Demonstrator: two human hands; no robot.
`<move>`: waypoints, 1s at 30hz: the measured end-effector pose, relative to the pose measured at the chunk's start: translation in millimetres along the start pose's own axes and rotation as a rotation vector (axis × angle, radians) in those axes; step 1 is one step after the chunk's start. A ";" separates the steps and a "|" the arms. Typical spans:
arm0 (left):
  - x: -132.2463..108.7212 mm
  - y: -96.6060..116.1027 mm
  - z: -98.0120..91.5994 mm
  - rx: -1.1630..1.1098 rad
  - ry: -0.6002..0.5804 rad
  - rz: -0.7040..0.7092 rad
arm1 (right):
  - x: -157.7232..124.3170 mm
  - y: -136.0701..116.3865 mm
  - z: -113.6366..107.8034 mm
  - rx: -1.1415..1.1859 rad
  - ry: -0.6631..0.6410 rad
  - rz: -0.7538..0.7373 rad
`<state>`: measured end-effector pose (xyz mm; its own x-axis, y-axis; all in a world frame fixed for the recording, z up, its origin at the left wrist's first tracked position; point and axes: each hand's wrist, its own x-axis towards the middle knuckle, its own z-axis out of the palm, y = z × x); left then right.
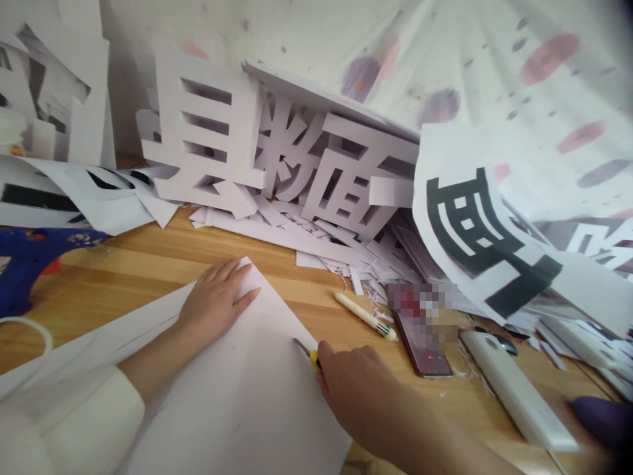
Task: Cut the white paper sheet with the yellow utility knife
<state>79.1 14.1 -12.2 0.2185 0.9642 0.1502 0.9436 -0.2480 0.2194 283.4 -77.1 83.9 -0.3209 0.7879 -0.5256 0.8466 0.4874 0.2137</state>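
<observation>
A large white foam board lies on the wooden table, one corner pointing away from me. My left hand rests flat near that far corner, fingers stretched out. In my right hand is a utility knife with a yellow part showing at the front; most of its handle is hidden in my closed fingers. The blade points up and left, over the board's right part. Whether its tip touches the surface I cannot tell.
Cut-out white characters stand at the back among paper scraps. A blue glue gun lies at left. To the right are a multicolour pen, a phone, a long white case and a curled sheet with a black printed character.
</observation>
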 end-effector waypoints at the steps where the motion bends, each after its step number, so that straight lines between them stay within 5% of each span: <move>1: 0.0 -0.3 0.4 0.000 0.002 0.003 | -0.3 0.1 -0.2 -0.003 0.000 -0.005; 30: 0.5 0.3 -0.8 -0.014 -0.004 -0.007 | -14.4 11.0 60.1 0.006 0.104 0.068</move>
<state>79.3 14.4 -11.3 0.2126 0.9663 0.1448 0.9416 -0.2422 0.2338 322.9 -105.7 44.3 -0.3047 0.8539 -0.4219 0.8702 0.4296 0.2411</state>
